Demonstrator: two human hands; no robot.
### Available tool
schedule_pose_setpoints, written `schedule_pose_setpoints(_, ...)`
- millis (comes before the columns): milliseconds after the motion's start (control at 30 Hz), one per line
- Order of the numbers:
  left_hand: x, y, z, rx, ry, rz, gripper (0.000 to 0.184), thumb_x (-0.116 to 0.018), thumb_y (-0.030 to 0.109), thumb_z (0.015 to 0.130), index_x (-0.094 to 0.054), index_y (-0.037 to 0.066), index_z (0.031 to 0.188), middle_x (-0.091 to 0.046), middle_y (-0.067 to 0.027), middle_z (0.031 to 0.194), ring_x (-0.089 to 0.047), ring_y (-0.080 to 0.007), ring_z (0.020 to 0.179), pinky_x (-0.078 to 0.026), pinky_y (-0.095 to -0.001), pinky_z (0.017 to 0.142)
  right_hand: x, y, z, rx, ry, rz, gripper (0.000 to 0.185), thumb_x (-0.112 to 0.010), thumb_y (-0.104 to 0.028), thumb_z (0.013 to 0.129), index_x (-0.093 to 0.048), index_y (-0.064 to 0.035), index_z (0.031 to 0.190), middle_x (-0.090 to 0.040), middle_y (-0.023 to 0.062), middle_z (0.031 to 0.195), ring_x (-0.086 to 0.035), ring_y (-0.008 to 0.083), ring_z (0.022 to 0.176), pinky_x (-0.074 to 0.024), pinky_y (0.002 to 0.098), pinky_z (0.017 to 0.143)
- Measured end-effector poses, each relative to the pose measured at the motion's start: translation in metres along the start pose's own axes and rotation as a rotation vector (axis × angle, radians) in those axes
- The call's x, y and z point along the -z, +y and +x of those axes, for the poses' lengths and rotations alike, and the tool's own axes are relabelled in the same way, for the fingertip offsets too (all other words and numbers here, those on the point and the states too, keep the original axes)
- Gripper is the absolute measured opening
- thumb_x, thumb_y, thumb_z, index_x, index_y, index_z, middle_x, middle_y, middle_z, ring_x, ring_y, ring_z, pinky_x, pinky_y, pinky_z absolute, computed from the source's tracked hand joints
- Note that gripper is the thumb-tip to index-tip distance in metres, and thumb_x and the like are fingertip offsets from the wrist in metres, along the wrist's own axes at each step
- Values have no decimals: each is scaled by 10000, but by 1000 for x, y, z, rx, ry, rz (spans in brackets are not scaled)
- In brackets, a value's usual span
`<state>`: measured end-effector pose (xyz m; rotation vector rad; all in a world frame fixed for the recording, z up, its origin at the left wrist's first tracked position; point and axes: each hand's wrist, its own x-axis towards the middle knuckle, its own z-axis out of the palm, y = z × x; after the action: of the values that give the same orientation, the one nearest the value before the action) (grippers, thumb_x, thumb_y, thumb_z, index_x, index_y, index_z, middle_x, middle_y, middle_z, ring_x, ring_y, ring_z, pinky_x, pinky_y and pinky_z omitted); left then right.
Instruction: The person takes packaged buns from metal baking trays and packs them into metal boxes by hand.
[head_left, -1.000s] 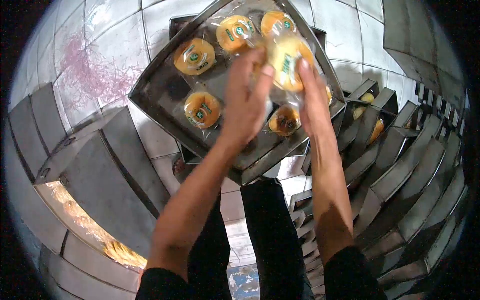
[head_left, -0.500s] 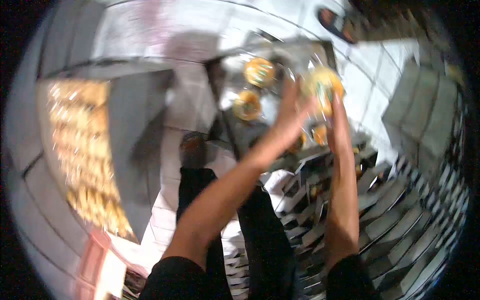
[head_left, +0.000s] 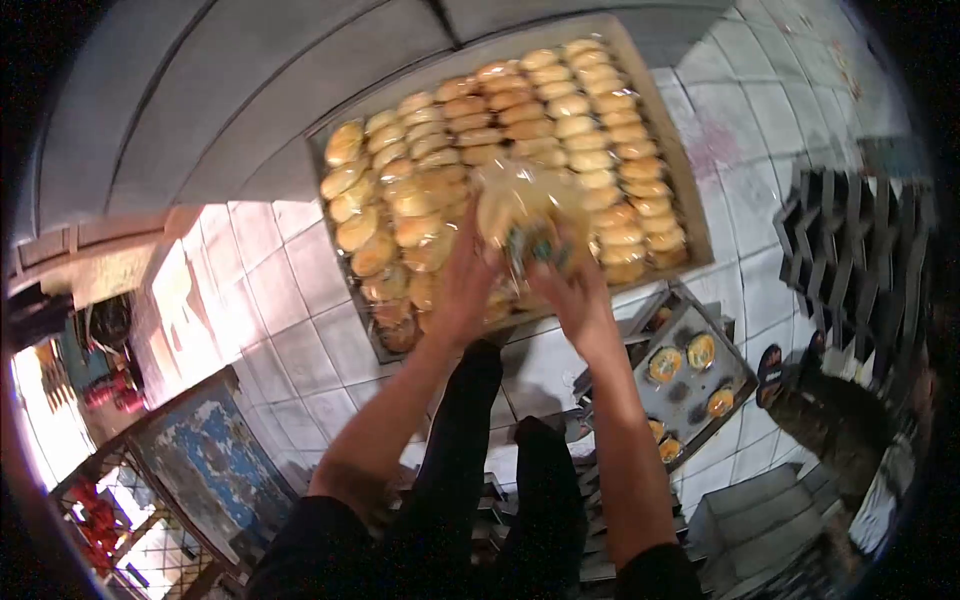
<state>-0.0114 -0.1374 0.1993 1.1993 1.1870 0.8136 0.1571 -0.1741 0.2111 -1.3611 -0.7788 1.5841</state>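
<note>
My left hand [head_left: 466,288] and my right hand [head_left: 570,298] are closed around plastic-wrapped buns [head_left: 528,212] with printed wrappers, blurred by motion; how many I hold is unclear. I hold them above the near middle of a large shallow box [head_left: 694,205]. Rows of golden wrapped buns [head_left: 610,150] stand packed on edge in it. Toward its left side, several buns [head_left: 372,255] lie more loosely. My hands and their load hide part of the rows beneath.
Right of the box, a dark baking tray [head_left: 737,375] holds several round wrapped buns [head_left: 701,350]. Another person's leg [head_left: 835,420] and sandalled foot are beyond it. Stacked metal trays [head_left: 835,235] rise at the right. A worn blue panel [head_left: 210,455] stands lower left on the tiled floor [head_left: 290,300].
My view has swung left, from the baking tray to the large box. Both hands have carried wrapped buns from over the tray to above the box.
</note>
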Motion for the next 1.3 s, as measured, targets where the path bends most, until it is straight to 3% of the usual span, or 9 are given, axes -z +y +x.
schedule_pose_setpoints(267,169,-41,124,333,311,-18,800,-520,464,1055,-180,9,1618,-367,-197,1602,-365,-292,1469,-302,-399,1192,-141,14,243,-218,-49,-208,586,-727,-390,947,-573,-47,1397,-646,79,1325,-598,171,1161,-436,346,1029)
schedule_pose_setpoints(467,172,-77,105,-243,302,819,650,-584,286,1005,-347,59,1566,-344,-173,1625,-287,-360,1519,-239,-523,1231,-144,46,305,-114,-2,398,549,-755,-368,936,-582,-111,1389,-638,44,1341,-577,177,1239,-411,401,1077)
schedule_pose_setpoints(567,176,-111,111,-213,74,1190,594,-573,250,977,-425,130,1539,-295,-91,1662,-225,-323,1549,-186,-618,1223,-100,42,267,-74,37,353,524,-740,-292,954,-556,-121,1414,-661,45,1290,-629,170,1135,-461,357,1028)
schedule_pose_setpoints(800,170,-75,103,-196,123,1396,613,-580,113,855,-529,106,1466,-347,-92,1634,-262,-353,1530,-161,-654,1207,-21,62,112,-405,-28,-423,906,-777,-143,904,-222,-65,1616,-660,135,1291,-626,215,1151,-514,339,969)
schedule_pose_setpoints(933,129,-63,110,-446,-291,1343,575,-604,209,922,-513,175,1489,-342,-66,1644,-268,-322,1529,-157,-603,1231,-18,105,72,-400,-224,-645,717,-731,-322,923,-428,-98,1534,-688,174,1247,-674,315,1105,-525,421,935)
schedule_pose_setpoints(1100,149,-89,115,-235,-576,1721,546,-580,388,986,-544,118,1459,-420,-122,1597,-238,-389,1533,-100,-639,1221,-39,150,32,-83,-53,-949,636,-724,-372,872,-558,-41,1389,-696,225,1091,-658,382,1108,-501,444,956)
schedule_pose_setpoints(1133,170,-111,117,-531,-567,1728,504,-557,378,1011,-565,93,1427,-405,-130,1602,-278,-389,1519,-216,-666,1174,-45,133,32,-204,-96,-1108,592,-719,-364,868,-589,-35,1342,-688,215,1113,-642,377,1142,-481,450,1001)
schedule_pose_setpoints(1233,104,-50,94,-472,-448,1730,541,-561,347,1022,-499,79,1488,-333,-145,1641,-230,-363,1541,-69,-584,1248,-15,113,-8,103,254,-836,497,-728,-346,902,-616,-43,1280,-639,198,1233,-613,354,1192,-423,455,1092)
schedule_pose_setpoints(1300,45,-19,67,-498,-481,1453,512,-564,255,1020,-498,27,1475,-394,-178,1600,-308,-382,1507,-169,-568,1232,25,120,-50,211,502,-287,447,-732,-308,926,-618,-45,1269,-620,180,1261,-631,315,1145,-455,440,1060)
